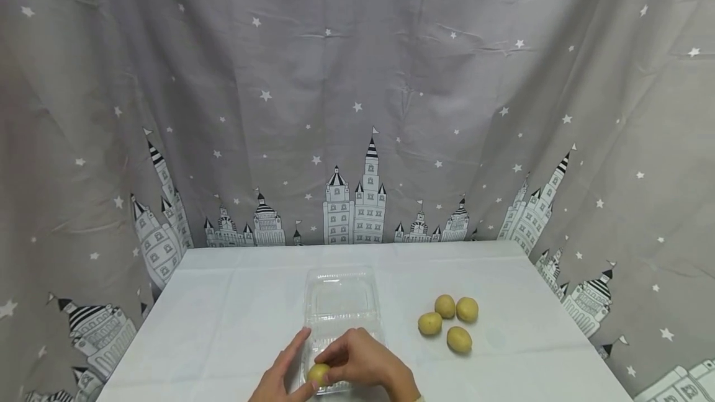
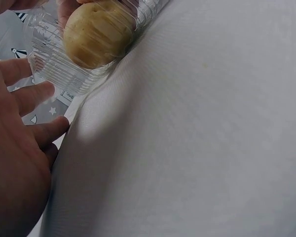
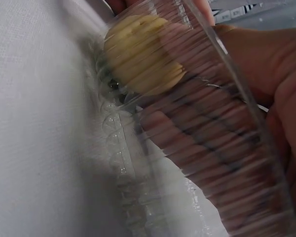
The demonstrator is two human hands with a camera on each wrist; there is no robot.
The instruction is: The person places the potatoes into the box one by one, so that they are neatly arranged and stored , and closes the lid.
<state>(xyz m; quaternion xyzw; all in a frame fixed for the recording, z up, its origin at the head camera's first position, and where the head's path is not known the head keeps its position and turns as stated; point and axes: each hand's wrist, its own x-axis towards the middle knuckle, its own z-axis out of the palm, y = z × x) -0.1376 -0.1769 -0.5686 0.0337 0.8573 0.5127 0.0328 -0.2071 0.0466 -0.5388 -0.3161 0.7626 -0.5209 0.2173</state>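
A clear plastic clamshell container (image 1: 342, 295) lies with its lid folded back on the white table. My right hand (image 1: 365, 361) pinches a yellow-skinned potato (image 1: 318, 374) between thumb and fingers, down inside the container's near half. Through the ribbed clear wall, the right wrist view shows the same potato (image 3: 143, 54) low against the container's floor. At the container's left side is my left hand (image 1: 279, 374), its fingers spread and fairly straight. Its fingertips (image 2: 44, 91) come right at the ribbed plastic wall in the left wrist view.
Several more potatoes lie loosely grouped on the table to the right, among them a front one (image 1: 459, 340) and a far right one (image 1: 467, 309). Behind the white table (image 1: 234, 303) hangs a grey curtain (image 1: 357, 67) printed with stars and castles.
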